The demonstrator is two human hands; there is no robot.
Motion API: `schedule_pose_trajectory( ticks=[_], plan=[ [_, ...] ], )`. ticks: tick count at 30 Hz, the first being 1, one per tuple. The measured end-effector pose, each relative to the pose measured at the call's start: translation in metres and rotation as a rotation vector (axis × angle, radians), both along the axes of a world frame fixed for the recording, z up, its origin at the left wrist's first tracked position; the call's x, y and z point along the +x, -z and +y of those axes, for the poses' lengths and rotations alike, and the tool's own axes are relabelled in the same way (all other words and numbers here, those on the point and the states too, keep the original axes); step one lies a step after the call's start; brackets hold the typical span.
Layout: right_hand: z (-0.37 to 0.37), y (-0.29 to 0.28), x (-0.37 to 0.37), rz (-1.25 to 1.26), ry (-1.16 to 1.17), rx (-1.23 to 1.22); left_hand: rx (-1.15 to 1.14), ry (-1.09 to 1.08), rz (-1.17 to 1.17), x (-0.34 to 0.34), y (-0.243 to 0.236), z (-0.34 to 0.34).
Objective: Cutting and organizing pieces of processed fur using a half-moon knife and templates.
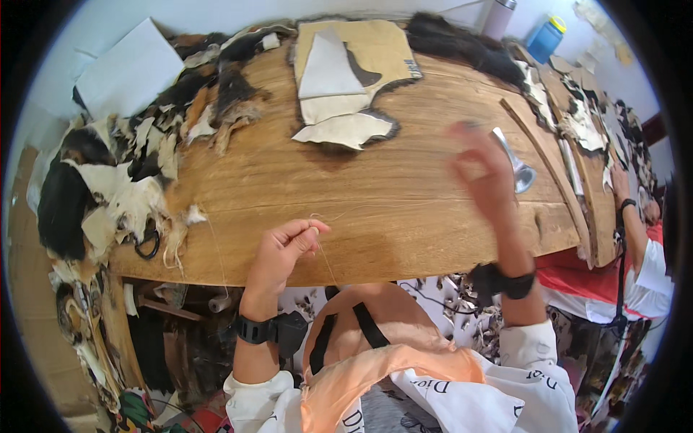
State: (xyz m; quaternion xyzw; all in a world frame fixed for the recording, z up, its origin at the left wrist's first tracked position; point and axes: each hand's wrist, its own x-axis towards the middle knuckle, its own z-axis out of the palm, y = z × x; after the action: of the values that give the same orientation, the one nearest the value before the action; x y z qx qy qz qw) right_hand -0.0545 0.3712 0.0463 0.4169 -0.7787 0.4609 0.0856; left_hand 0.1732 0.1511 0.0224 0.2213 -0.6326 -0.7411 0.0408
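Note:
My left hand [292, 245] is closed above the front of the wooden table [260, 180], thumb and forefinger pinching a fine pale thread that hangs down. Another faint strand runs rightward from it. My right hand [480, 169] is raised to the right, smeared by motion; whether it holds the thread or anything else I cannot tell. Just beside it lies a shiny metal tool [521, 173] with a flared end. At the back centre lie pale hide pieces [328, 68] on a tan, fur-edged piece [386, 50].
Fur scraps [72, 202] are heaped along the left and back, with a white board [130, 68]. A wooden strip [541, 169], blue bottle [545, 40] and flask [498, 18] are at the right and back. Another person's hand [619, 184] reaches in at the far right.

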Motion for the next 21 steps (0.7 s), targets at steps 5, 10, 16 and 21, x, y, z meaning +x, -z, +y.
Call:
schedule_pose_trajectory(
  ticks=[5, 10, 16, 21],
  plan=[
    [-0.062, 0.003, 0.079, 0.219, -0.467, 0.056, -0.448, 0.178, 0.007, -0.014, -0.013, 0.021],
    [-0.056, 0.007, 0.079, 0.299, -0.551, 0.175, -0.311, 0.075, 0.088, -0.012, -0.007, 0.03],
    [-0.053, 0.006, 0.085, 0.255, -0.466, 0.106, -0.569, 0.076, 0.1, -0.015, -0.004, 0.029],
    [-0.043, 0.005, 0.084, 0.327, -0.569, 0.192, -0.793, 0.139, 0.106, -0.016, -0.015, 0.034]
  ],
)
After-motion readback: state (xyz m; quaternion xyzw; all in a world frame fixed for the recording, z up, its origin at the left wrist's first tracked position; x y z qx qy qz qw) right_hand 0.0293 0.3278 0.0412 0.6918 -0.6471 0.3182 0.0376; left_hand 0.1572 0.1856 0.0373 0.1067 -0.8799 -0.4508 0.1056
